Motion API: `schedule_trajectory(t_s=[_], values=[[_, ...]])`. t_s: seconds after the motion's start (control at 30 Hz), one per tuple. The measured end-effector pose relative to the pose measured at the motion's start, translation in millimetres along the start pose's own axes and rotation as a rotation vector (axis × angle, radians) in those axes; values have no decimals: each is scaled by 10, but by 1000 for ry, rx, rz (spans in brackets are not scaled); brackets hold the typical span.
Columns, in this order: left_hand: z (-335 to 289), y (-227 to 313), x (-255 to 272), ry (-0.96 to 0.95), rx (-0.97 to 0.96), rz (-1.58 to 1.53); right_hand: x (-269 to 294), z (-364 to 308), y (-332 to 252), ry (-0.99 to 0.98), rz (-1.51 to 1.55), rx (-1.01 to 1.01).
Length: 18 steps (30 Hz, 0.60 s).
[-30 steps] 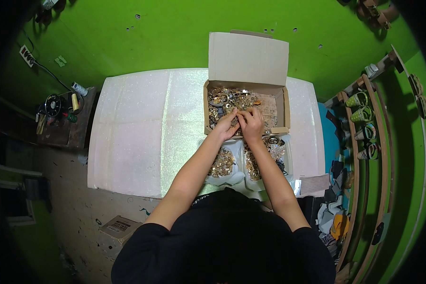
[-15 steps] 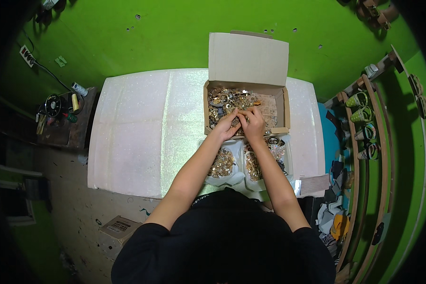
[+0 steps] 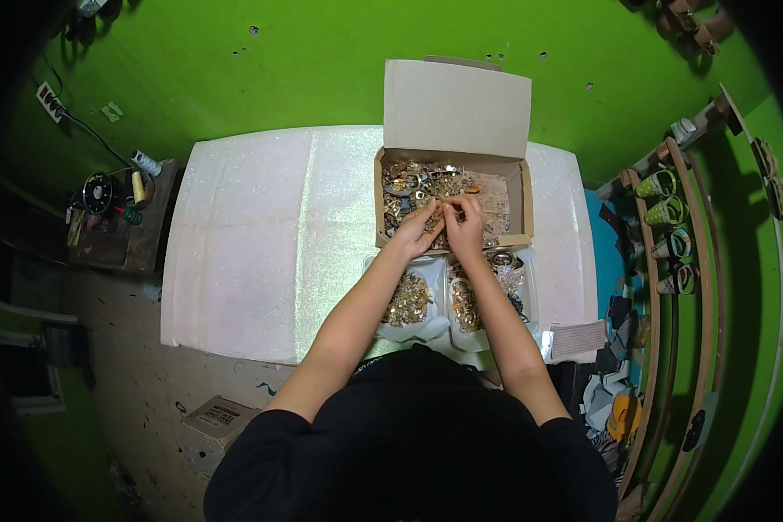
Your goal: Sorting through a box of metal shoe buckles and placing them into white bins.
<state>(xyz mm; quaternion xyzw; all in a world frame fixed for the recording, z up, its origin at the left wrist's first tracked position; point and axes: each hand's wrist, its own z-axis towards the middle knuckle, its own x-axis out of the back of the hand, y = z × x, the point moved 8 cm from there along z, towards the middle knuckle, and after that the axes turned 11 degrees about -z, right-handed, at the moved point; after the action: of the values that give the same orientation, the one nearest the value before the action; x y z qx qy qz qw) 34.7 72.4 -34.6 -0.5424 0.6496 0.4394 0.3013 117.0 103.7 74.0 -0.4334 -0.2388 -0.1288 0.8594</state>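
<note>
My left hand (image 3: 417,231) and my right hand (image 3: 465,228) meet above the front part of an open cardboard box (image 3: 518,202). Their fingertips are pinched close together around something too small to make out. Beneath them, a heap of small metal buckles and fittings (image 3: 416,180), gold and silver in colour, fills the left and middle of the box. Two white plastic tubs stand in front of it, below my forearms. Small gold pieces (image 3: 409,300) lie in the left tub. More metal fittings (image 3: 466,311) fill the right one, partly hidden by my right forearm.
A pale, shiny cloth (image 3: 235,235) covers the table. Grey ribbed pieces (image 3: 578,337) lie at its right front corner. On the right, a wooden rack (image 3: 655,322) holds several sandals (image 3: 665,211). A small side table with thread spools (image 3: 145,163) stands at left.
The fingers of my right hand have shifted slightly against those of the left. Both arms, the box and the tubs stay in place.
</note>
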Motion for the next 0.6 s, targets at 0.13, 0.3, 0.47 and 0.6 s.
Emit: schedule_trajectory(t_s=[0.13,0.3,0.47,0.6], values=[[30,21,47,-18,10,19,-20,-2,-92,-61,-80,85],[62,-19,69,-28,52,7,-1,-5,-144,-66,-204,90],[49,-17,35,-48,42,-27,-23,5,-128,-72,-236,108],[28,-5,41,-34,23,10,-23,-9,-146,-56,-215,87]])
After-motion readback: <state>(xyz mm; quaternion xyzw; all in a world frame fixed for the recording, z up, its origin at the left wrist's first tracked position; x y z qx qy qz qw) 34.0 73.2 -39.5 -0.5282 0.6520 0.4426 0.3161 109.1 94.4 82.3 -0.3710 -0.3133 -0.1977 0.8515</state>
